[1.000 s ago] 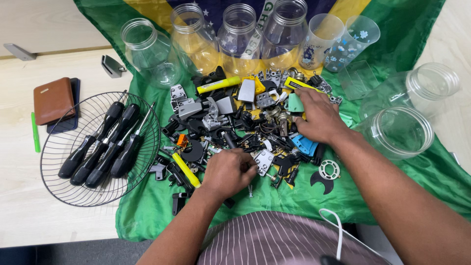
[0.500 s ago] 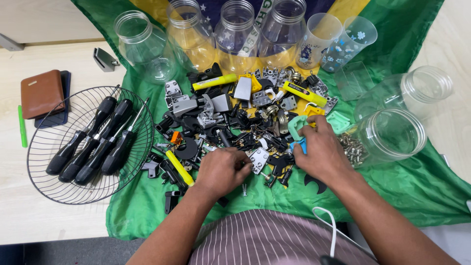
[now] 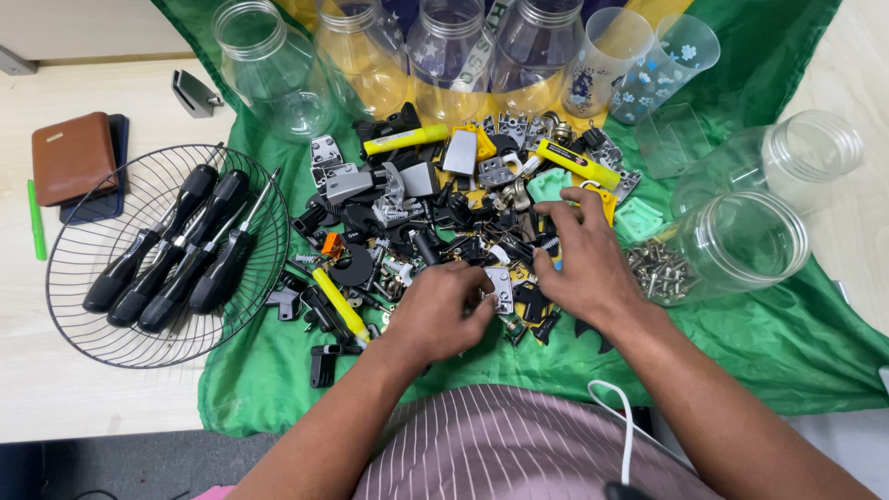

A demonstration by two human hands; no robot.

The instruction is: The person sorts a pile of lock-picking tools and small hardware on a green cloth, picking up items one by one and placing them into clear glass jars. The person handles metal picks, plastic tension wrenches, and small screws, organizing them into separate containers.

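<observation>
Fingers (image 3: 474, 298) of the left hand (image 3: 443, 310) curl into the parts pile (image 3: 444, 222) at frame centre; whether they pinch anything I cannot tell. Right hand (image 3: 582, 259) lies spread, palm down, on the pile, beside screws (image 3: 659, 270) spilling from a tipped jar (image 3: 741, 243).

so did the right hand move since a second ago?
Yes. The right hand pulled back from the yellow-handled tool toward the person, closer to the left hand.
</observation>
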